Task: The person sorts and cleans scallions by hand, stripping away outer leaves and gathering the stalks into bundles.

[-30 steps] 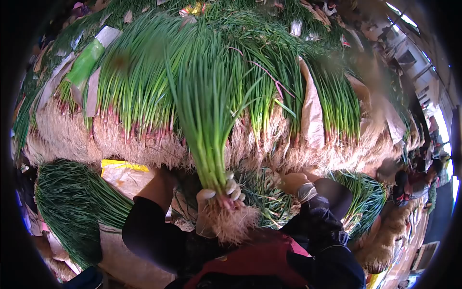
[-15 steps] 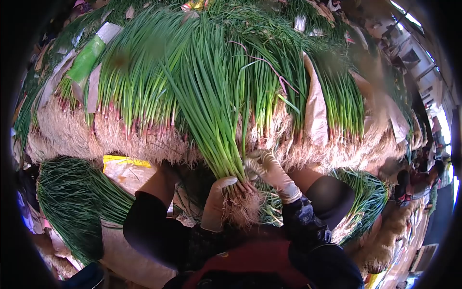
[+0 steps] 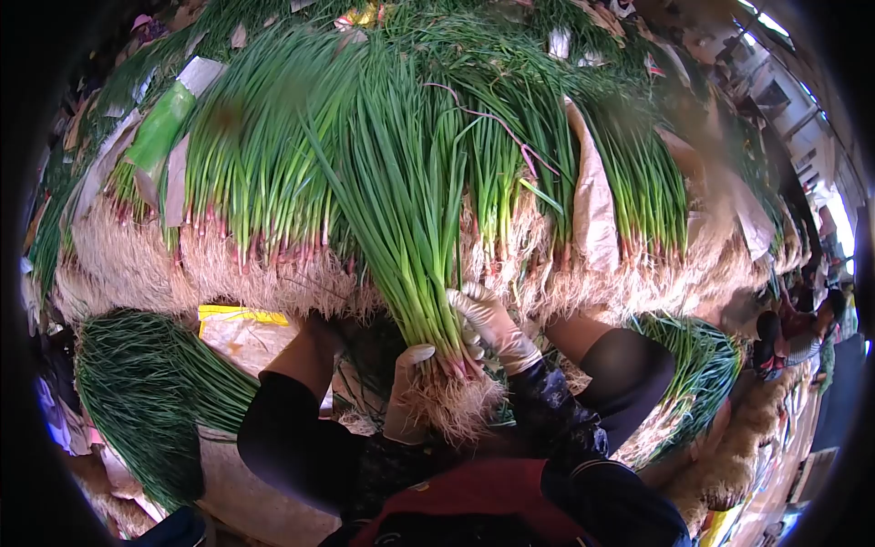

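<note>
A bunch of long green stalks [image 3: 401, 246] stands upright before me, its pale roots [image 3: 456, 401] hanging at the bottom. My left hand [image 3: 407, 392], in a whitish glove, is closed around the bunch's base from the left, its thumb across the front and its other fingers partly hidden behind. From the right, my gloved right hand [image 3: 492, 326] grips the lower stalks a little higher up, its fingertips against their side. Just beyond the bunch lies a long row of similar stalks [image 3: 264, 173], with reddish bases and matted roots facing me.
A heap of green stalks [image 3: 137, 392] lies at the left, beside a yellow-edged sack [image 3: 241, 337]. More stalks [image 3: 697, 360] lie at the right. Brown paper [image 3: 592, 210] and a green wrapper [image 3: 162, 126] lie among the row. A person [image 3: 802, 333] is at the far right.
My right hand has come in from the right, away from my knee, and taken hold of the bunch. The bunch has shifted slightly right and its leaves now lean to the left.
</note>
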Demonstrator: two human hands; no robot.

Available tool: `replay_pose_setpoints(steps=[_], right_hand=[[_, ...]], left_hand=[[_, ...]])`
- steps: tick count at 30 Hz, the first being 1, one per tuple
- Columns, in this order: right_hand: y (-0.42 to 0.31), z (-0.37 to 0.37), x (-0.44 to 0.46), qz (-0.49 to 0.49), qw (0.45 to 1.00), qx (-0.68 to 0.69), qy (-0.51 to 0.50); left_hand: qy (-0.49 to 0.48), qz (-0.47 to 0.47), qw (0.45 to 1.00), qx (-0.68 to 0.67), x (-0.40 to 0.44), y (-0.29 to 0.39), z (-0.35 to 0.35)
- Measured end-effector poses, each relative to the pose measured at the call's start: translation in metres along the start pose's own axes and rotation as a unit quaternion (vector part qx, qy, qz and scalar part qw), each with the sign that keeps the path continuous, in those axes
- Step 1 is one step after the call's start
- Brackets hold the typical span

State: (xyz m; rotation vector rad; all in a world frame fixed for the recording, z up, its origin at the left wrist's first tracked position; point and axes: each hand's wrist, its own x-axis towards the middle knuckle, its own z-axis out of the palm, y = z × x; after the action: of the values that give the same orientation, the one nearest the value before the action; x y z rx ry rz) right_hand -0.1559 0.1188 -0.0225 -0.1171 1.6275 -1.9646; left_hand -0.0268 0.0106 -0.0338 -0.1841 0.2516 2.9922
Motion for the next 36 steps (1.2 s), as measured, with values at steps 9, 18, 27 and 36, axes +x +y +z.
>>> replay_pose_setpoints(steps=[9, 18, 27, 36], right_hand=[[0.045, -0.092, 0.017, -0.234, 0.707, -0.660, -0.098], [-0.061, -0.096, 0.104, -0.188, 0.627, -0.737, 0.167], [-0.056, -0.066, -0.023, -0.242, 0.818, -0.487, -0.187], [0.018, -0.075, 0.021, -0.010, 0.985, -0.171, 0.024]], left_hand=[[-0.206, 0.034, 0.977, -0.048, -0.007, 0.013, 0.016], [0.044, 0.020, 0.999, 0.007, -0.014, 0.015, 0.025], [0.134, -0.032, 0.990, -0.002, -0.002, -0.018, 0.013], [0.112, 0.018, 0.978, 0.177, 0.002, -0.048, 0.010]])
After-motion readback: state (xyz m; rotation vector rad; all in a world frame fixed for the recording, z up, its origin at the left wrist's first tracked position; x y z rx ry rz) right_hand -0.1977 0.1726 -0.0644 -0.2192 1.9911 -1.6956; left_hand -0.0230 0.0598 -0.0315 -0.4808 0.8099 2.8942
